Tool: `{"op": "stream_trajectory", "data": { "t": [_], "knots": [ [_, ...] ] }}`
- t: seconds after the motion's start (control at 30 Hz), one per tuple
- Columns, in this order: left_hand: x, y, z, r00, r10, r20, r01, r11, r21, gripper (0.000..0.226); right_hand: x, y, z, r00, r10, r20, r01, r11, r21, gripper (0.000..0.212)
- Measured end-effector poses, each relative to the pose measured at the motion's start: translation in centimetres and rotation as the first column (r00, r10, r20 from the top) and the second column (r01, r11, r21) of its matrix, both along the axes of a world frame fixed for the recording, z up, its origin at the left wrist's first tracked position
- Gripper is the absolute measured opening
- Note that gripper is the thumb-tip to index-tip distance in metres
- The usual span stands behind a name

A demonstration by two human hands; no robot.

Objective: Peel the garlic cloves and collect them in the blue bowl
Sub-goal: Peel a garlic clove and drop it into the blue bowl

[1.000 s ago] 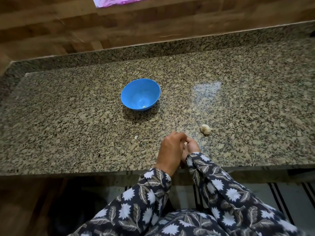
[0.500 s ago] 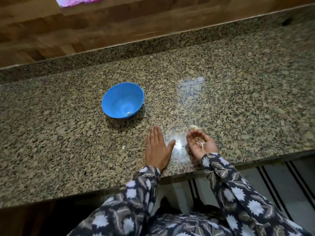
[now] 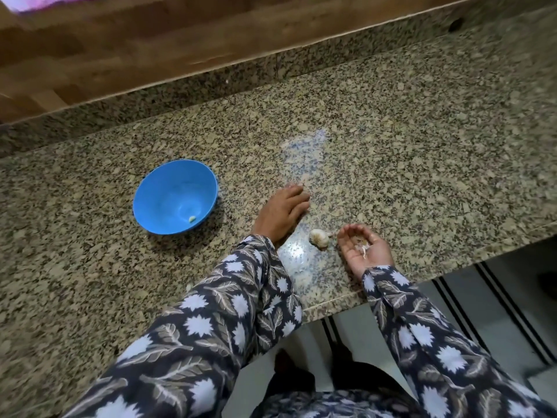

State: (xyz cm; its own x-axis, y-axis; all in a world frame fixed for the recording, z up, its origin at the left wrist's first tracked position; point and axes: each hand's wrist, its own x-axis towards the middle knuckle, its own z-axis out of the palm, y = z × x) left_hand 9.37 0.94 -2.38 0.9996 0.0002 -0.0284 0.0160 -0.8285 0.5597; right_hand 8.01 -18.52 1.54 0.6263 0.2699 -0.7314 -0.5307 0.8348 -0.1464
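A blue bowl (image 3: 175, 196) stands on the granite counter (image 3: 391, 146) with one small peeled clove (image 3: 192, 219) near its bottom right. To its right my left hand (image 3: 281, 214) lies flat, palm down, on the counter with nothing in it. A pale garlic bulb (image 3: 319, 237) rests on the counter between my two hands. My right hand (image 3: 363, 248) is at the counter's front edge, palm up and cupped, with papery garlic skins (image 3: 361, 248) lying in it.
A granite upstand (image 3: 211, 82) and a wooden wall (image 3: 120, 40) run along the back. A small white scrap (image 3: 188, 287) lies by my left sleeve. The counter's front edge (image 3: 452, 254) drops to a tiled floor on the right.
My left hand slid forward and to the right across the counter. My right hand stays cupped palm up with the skins. The garlic bulb is now uncovered between my hands; the camera shifted.
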Motion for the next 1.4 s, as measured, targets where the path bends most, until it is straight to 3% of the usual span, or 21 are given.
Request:
{"op": "stream_trajectory", "data": {
  "t": [0.13,0.3,0.4,0.47,0.53,0.57,0.6,0.7,0.8,0.97,1.2,1.4],
  "knots": [
    [-2.2,0.6,-0.4,0.995,0.048,0.088,-0.036,0.991,-0.130,0.032,-0.5,0.1,-0.1,1.000,0.026,0.014,-0.026,1.000,-0.004,0.023],
    [-7.7,0.5,-0.3,0.985,0.100,0.142,-0.084,0.990,-0.114,0.031,-1.2,0.3,-0.2,0.998,0.062,0.010,-0.062,0.998,0.017,0.019],
    [-11.3,-0.6,-0.3,0.991,0.091,0.095,-0.078,0.987,-0.140,0.032,-1.5,-0.1,-0.6,0.996,0.088,0.026,-0.088,0.996,0.019,0.017],
    [-13.1,-1.4,0.2,0.965,0.256,0.058,-0.224,0.917,-0.330,0.029,-1.8,-0.4,-0.6,0.994,0.102,0.036,-0.103,0.994,0.028,0.016],
    [-14.4,-1.5,0.9,0.877,0.481,0.000,-0.411,0.748,-0.521,0.031,-2.1,-0.8,-0.5,0.995,0.091,0.040,-0.092,0.995,0.027,0.017],
    [-15.1,-1.4,1.2,0.845,0.534,-0.008,-0.459,0.717,-0.524,0.035,-2.3,-1.1,-0.4,0.996,0.079,0.043,-0.080,0.996,0.028,0.017],
    [-15.7,-1.2,1.2,0.840,0.542,0.005,-0.482,0.751,-0.452,0.040,-2.5,-1.3,-0.3,0.996,0.071,0.047,-0.073,0.997,0.028,0.017],
    [-16.6,-1.5,0.7,0.916,0.400,-0.020,-0.400,0.911,-0.098,0.052,-2.7,-1.8,-0.3,0.994,0.092,0.053,-0.092,0.996,0.005,0.015],
    [-15.7,-2.9,-0.1,0.963,0.259,-0.074,-0.255,0.965,0.059,0.060,-2.9,-2.0,-0.4,0.993,0.100,0.061,-0.100,0.995,-0.007,0.017],
    [-13.7,-5.3,-0.1,0.995,0.009,-0.097,0.005,0.991,0.134,0.058,-3.0,-2.5,-0.6,0.993,0.098,0.071,-0.098,0.995,-0.007,0.021],
    [-12.0,-6.1,0.6,0.982,-0.174,-0.073,0.182,0.976,0.122,0.055,-3.6,-2.3,-0.5,0.992,0.094,0.082,-0.091,0.995,-0.044,0.024],
    [-11.9,-4.6,0.8,0.923,-0.380,0.062,0.362,0.911,0.196,0.043,-3.9,-1.7,-0.4,0.989,0.125,0.083,-0.119,0.991,-0.067,0.024]
  ]
}}
